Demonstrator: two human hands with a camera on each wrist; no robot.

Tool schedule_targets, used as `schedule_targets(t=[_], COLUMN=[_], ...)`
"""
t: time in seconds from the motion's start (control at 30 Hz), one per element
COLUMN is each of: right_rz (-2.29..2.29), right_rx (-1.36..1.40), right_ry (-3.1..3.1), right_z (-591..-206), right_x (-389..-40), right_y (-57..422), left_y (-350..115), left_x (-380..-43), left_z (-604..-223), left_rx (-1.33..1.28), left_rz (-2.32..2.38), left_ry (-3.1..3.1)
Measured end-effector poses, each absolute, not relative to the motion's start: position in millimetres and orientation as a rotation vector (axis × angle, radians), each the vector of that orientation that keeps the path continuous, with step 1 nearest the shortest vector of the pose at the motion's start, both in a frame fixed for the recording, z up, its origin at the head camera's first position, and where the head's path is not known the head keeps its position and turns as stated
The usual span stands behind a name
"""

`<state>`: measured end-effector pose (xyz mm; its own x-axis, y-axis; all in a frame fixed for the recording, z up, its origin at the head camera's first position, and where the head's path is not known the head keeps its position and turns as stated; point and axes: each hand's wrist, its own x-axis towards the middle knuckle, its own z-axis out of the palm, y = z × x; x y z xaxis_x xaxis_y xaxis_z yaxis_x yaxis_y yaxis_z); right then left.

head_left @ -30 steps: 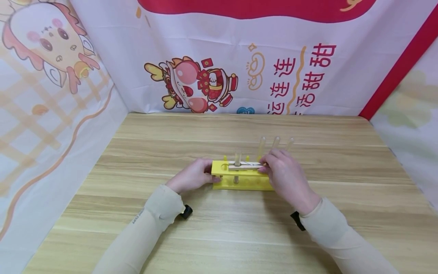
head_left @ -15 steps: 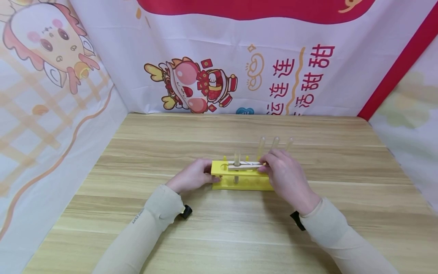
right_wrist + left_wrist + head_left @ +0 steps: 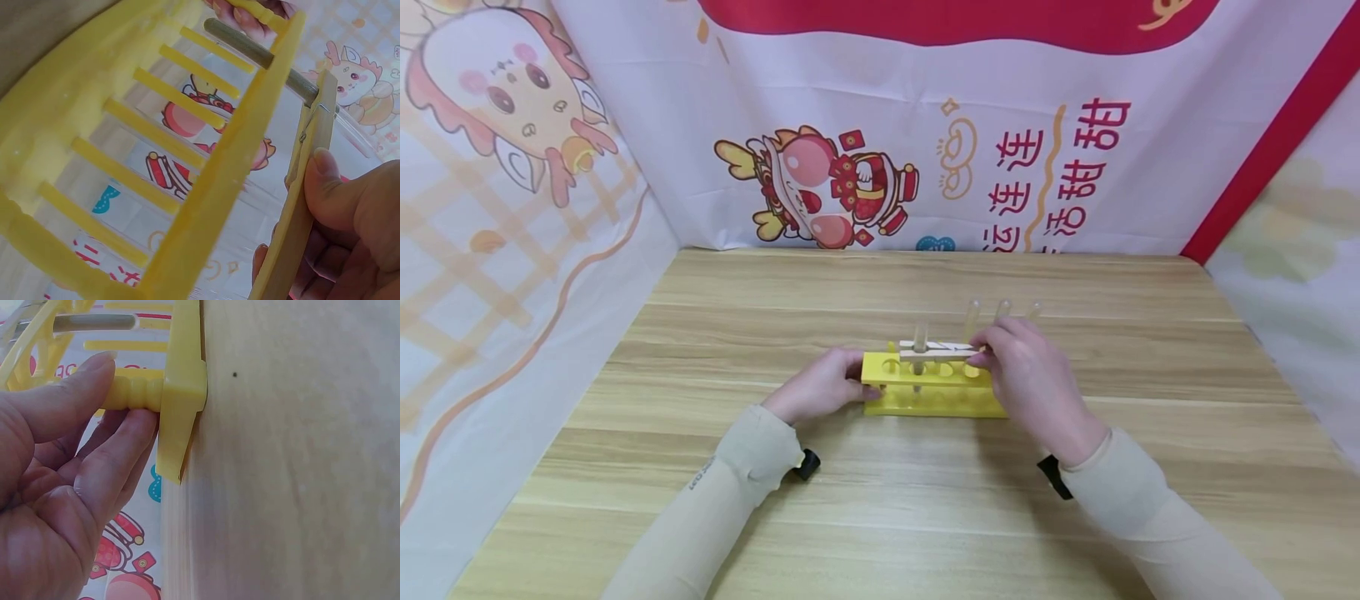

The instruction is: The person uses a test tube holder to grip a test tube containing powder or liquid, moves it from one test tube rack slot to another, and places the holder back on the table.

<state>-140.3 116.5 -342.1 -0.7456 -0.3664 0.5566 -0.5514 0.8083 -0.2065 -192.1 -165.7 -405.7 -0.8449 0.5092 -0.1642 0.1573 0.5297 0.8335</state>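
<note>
A yellow test tube rack [image 3: 932, 410] stands on the table. My left hand [image 3: 827, 383] pinches its left end post [image 3: 134, 394] between thumb and fingers, close above the base. In my right hand [image 3: 1037, 383] is a wooden test tube clamp [image 3: 294, 225], gripped with the thumb on its near side. The clamp's jaws are round the upper part of a glass test tube [image 3: 240, 44] with grey-brown contents. That tube passes upright through a hole in the rack's top plate. Its rounded bottom hangs above the base, and the clamp sits just over the plate.
Three clear test tubes stand rounded end up at the back right of the rack; the middle tube [image 3: 1003, 308] is partly behind my right hand. Yellow pegs [image 3: 140, 197] run between base and top plate. A printed cloth [image 3: 850, 83] hangs behind the wooden table [image 3: 880, 500].
My right hand has lifted the clamp a little, and the test tube has risen with it in the rack's hole. The left hand keeps its hold on the end post.
</note>
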Motion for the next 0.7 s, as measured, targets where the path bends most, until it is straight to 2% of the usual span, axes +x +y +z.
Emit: schedule_targets(t=[0.7], right_rz=[0.486], right_rx=[0.694], right_ry=[-2.423], right_z=[-313.3], right_x=[-137.5], right_y=[117.4], left_y=[-166.2], left_x=[-192.3], left_z=[-404.4], left_rx=[0.542], left_rz=[1.247], left_ry=[2.372])
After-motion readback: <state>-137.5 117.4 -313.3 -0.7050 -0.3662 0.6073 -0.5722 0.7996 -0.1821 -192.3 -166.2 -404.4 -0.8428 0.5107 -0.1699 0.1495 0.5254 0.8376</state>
